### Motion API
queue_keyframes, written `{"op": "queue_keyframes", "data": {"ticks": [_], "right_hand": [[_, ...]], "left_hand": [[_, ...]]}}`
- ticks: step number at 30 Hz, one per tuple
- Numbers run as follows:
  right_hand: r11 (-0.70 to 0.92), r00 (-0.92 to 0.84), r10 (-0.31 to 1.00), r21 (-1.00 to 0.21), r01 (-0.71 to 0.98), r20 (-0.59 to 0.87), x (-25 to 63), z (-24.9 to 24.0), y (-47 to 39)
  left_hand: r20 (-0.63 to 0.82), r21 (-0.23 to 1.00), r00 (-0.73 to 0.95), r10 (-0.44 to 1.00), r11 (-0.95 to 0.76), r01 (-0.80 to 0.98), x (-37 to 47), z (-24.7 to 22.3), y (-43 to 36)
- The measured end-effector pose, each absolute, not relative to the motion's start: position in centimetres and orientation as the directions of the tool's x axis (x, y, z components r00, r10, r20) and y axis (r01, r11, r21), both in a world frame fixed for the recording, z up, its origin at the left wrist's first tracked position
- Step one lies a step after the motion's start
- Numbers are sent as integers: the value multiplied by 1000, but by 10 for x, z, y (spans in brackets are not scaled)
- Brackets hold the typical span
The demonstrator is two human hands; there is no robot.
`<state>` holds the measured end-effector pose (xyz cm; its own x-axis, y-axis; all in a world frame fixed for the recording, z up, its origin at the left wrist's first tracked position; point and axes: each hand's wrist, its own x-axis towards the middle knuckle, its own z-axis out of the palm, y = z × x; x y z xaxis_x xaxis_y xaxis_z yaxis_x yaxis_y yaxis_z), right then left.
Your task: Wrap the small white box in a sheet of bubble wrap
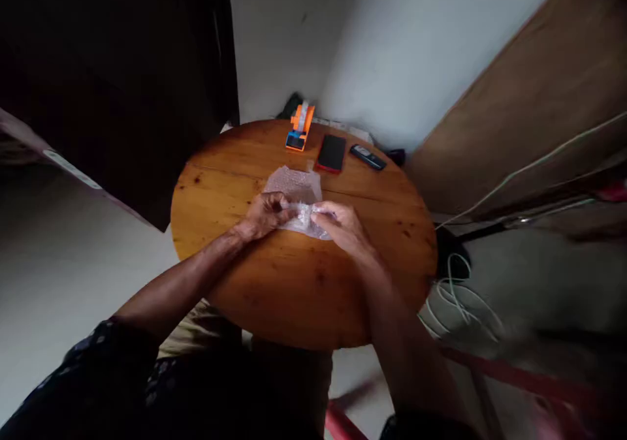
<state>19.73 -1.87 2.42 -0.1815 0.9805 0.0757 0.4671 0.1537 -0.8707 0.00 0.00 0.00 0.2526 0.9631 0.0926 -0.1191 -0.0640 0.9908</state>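
The step in hand looks to be gathering and folding the bubble wrap [289, 183], done by both hands at once near the middle of the round wooden surface [220, 198]. Take that surface as a clock, with 12 at the far edge by the wall [294, 48]. The left hand [264, 216] comes in from 8 o'clock, its grip drawn together, thumb and fingers pinching the bunched part of the wrap. The right hand [343, 224] comes in from 4 o'clock, its grip likewise pinching the wrap at the other end of the bunch (how hard either one presses, I cannot tell). The next move seems to call for an even hold from both sides, so that the layers do not spring apart.

The wrap is clear to whitish, thin and crinkled, with a bubbly texture. Its flatter part spreads toward 12, where a small corner juts out at the far side; the bunched part between the fingers is brighter and thicker, and a flap shows below the right fingers toward 5 o'clock. Whether anything lies inside cannot be made out.

Well beyond the hands stand an orange tape dispenser [307, 121] at 12, a red-edged phone [332, 152] between 12 and 1, and a dark handset [368, 157] just past 1.
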Motion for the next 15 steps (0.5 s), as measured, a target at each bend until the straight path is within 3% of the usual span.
{"op": "queue_keyframes", "data": {"ticks": [9, 15], "right_hand": [[78, -150, 988, -780, 621, -21, 205, 35, -24], [69, -83, 996, -661, 747, 10, 210, 34, -21]], "left_hand": [[76, 997, 276, 958, -75, -14, -6, 1, -4], [79, 997, 261, 962, -70, -40, -2, -3, -2]]}}
